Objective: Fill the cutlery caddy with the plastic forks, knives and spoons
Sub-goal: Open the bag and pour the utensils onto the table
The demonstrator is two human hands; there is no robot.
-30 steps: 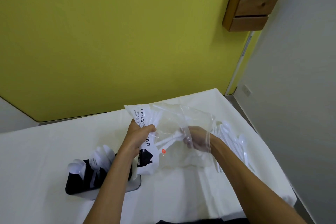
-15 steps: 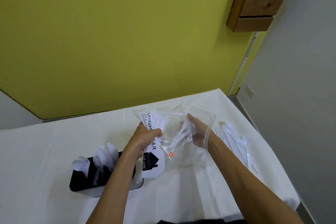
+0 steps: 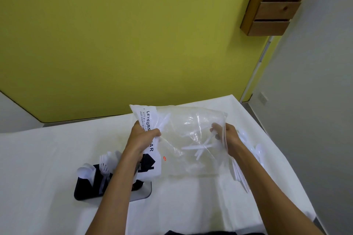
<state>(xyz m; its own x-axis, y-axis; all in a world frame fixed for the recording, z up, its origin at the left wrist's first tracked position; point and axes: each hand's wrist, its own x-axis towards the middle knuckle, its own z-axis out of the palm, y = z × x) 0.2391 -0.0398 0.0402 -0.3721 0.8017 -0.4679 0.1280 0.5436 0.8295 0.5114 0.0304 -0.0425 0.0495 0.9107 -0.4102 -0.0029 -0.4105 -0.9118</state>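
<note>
The left hand (image 3: 142, 137) grips the printed white edge of the clear plastic bag (image 3: 191, 124), fingers curled tight, forearm running toward 12 o'clock. The right hand (image 3: 227, 135) sits inside the bag mouth at 3 o'clock, fingers curled on white plastic cutlery pieces (image 3: 198, 147). These cross, pointing toward 9 and 7 o'clock. The black rectangular cutlery caddy (image 3: 86, 189) stands at the bag's 8 o'clock, its white utensils (image 3: 105, 164) upright.

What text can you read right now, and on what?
"LEISURE", then "AR" below the left hand: bag label.
"ENJOY EVERY MOM", cut off by the hand: same label.
"HOME": beside the label's black mark.
Small line beside "ENJOY", and the red sticker: too blurred to read.
</note>
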